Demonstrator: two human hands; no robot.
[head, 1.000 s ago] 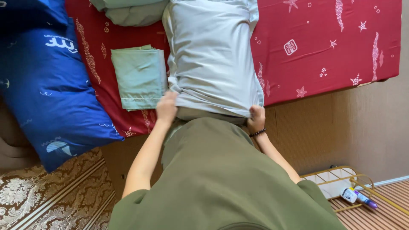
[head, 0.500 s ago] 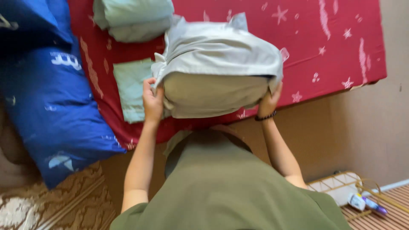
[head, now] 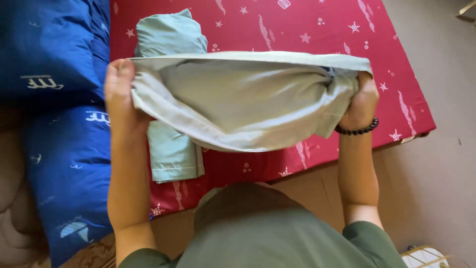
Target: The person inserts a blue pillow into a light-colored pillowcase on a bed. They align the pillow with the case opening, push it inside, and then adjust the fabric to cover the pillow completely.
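I hold a pale grey-green garment (head: 243,99) up in the air over the red bed sheet (head: 307,30). My left hand (head: 119,92) grips its left edge. My right hand (head: 362,101), with a dark bead bracelet at the wrist, grips its bunched right edge. The cloth sags in a fold between both hands. A small folded green cloth (head: 173,154) lies on the sheet below my left hand, partly hidden by the garment. Another rolled green cloth (head: 168,32) lies farther up the bed.
A blue duvet (head: 54,99) with white prints covers the left side and hangs off the bed. The red sheet's edge (head: 347,149) runs diagonally at the right, with beige floor (head: 436,188) beyond. My green shirt (head: 267,233) fills the bottom.
The garment lay flat on the bed with my hands at its lower edge. I have lifted it off the sheet and folded it over, and it now hangs between my raised hands.
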